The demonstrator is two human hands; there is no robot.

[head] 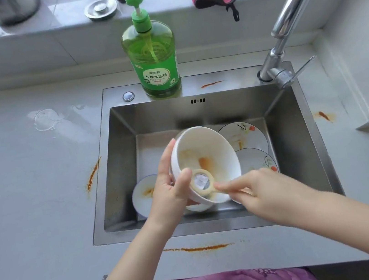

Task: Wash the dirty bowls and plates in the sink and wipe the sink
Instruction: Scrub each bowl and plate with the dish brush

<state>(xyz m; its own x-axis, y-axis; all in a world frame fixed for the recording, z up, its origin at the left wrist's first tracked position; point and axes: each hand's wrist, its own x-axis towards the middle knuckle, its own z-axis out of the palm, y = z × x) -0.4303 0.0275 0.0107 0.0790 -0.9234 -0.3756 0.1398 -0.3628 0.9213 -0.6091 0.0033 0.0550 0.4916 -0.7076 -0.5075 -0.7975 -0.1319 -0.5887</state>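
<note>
L hand (171, 185) grips white ceramic bowl (205, 158) by near-left rim, thumb inside, fingers behind. Bowl tilted, held over stainless steel sink (122, 149); orange smear inside. R hand (265, 190) pinches handle of cream round-headed dish brush (203, 181), head against bowl's lower inner wall beside L thumb. On sink btm: far floral plate (245, 135) and near floral plate (255, 158) at right, orange-stained white plate (142, 194) at left. Green pump bottle of dish soap (155, 60) on sink's back ledge.

I record a grey desk (33, 210) carrying orange smears (92, 174) and a wet patch (44, 120), with a green detergent bottle (152, 58) upright on the back rim of the sink (241, 78).
</note>
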